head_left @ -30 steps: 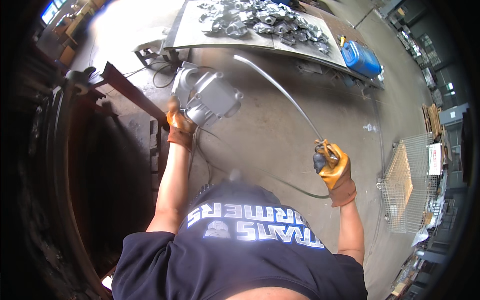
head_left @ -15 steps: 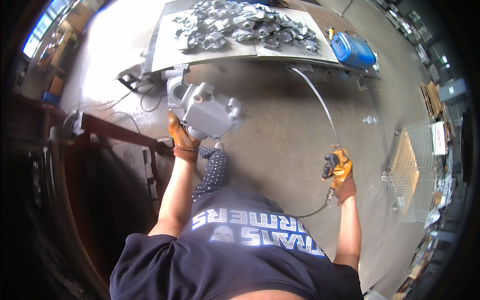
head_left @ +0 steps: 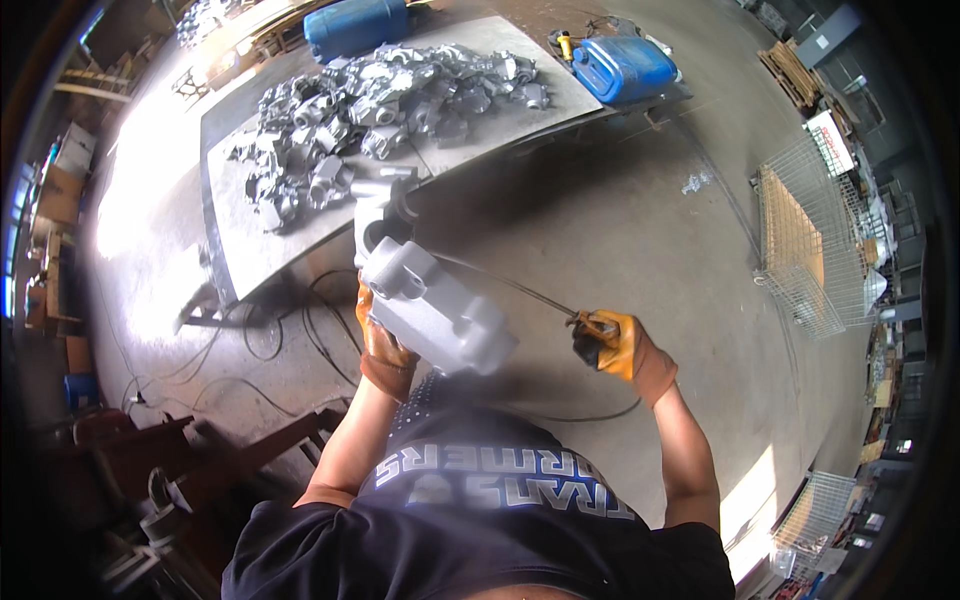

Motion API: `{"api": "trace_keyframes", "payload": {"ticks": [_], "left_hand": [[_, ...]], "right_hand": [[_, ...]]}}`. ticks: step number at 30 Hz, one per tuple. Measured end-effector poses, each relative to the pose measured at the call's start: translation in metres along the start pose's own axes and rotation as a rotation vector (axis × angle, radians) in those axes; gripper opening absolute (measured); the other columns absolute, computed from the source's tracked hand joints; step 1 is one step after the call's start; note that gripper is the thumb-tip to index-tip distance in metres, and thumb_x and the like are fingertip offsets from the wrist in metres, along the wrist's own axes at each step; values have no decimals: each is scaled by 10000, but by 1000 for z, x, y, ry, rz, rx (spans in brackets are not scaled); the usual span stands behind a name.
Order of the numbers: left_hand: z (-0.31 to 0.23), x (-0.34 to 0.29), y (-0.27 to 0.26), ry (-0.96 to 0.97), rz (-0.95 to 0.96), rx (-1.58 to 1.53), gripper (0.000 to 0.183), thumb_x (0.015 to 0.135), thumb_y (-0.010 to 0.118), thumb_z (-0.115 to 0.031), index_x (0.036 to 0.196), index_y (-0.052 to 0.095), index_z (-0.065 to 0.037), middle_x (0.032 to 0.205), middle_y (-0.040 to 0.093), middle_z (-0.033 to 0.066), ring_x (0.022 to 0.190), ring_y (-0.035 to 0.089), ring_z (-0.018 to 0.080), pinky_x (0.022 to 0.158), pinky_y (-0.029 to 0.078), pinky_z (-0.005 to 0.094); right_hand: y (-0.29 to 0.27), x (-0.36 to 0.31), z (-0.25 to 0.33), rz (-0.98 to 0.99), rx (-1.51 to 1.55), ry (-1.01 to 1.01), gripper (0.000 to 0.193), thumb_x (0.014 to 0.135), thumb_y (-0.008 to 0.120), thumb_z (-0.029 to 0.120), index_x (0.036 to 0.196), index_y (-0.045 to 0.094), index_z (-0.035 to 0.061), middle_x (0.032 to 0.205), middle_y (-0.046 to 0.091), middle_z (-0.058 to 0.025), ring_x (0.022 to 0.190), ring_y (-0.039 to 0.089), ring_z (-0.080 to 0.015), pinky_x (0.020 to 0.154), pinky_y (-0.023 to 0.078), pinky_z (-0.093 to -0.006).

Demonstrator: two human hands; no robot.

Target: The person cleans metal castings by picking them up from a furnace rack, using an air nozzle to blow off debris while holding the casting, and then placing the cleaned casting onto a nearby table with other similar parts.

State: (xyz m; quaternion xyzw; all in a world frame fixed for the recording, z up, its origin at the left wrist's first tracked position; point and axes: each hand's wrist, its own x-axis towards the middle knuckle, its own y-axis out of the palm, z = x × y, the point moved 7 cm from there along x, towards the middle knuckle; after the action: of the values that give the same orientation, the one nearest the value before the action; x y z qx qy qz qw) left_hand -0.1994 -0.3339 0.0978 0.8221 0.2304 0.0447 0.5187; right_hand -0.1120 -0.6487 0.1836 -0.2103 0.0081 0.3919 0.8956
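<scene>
My left hand, in an orange work glove with a brown cuff, grips a grey cast metal housing from below and its left side. The housing has a round opening near its upper end and is raised in front of my body. In my right hand, gloved in orange and black, is an air blow gun with a long thin metal tube. The tube points left, toward the housing; whether its tip touches the housing is hidden. The gun's body is mostly covered by my fingers. A dark hose curves below that hand.
A table ahead bears a heap of grey castings. A blue jerrycan stands at its right end, a blue drum behind. Cables lie on the floor at left. Right stands a wire cage.
My right hand has moved left and turned, swinging the tube from upward to leftward, toward the housing. The housing has moved lower and is tilted differently. The view has turned, bringing the blue drum into sight.
</scene>
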Motion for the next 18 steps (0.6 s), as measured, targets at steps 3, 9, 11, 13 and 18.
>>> {"api": "trace_keyframes", "payload": {"ticks": [3,9,11,13,18], "left_hand": [[-13,36,8,48,-42,298,467,886,669,-203,1300,518,-45,1145,646,81,1022,633,187,890,506,303],[-15,90,54,-36,26,98,476,915,625,-214,1335,485,-40,1248,598,103,1112,599,218,941,496,347],[-18,111,42,91,57,457,449,964,563,-265,1353,478,-57,1275,585,108,1135,587,249,974,489,384],[-12,133,45,29,67,184,464,979,547,-313,1367,475,-66,1296,574,119,1152,578,275,1002,479,416],[-3,202,46,59,103,92,463,985,523,-351,1354,491,-72,1288,581,127,1147,577,277,993,477,412]], "right_hand": [[-24,33,20,-76,187,378,212,878,654,37,1087,646,3,975,687,-56,854,624,-131,760,506,-244],[-38,81,23,-120,20,250,200,862,701,78,1037,649,-5,1045,705,-74,898,641,-141,796,505,-257],[-42,91,41,-12,-109,100,216,859,708,84,1050,651,3,1058,705,-78,895,648,-145,798,505,-259],[-54,90,13,-81,115,223,217,879,676,82,1083,643,16,1007,679,-54,798,611,-118,728,503,-253],[-98,57,27,-229,102,184,310,890,604,130,1171,590,-1,999,636,-48,884,626,-151,790,521,-293]]}}
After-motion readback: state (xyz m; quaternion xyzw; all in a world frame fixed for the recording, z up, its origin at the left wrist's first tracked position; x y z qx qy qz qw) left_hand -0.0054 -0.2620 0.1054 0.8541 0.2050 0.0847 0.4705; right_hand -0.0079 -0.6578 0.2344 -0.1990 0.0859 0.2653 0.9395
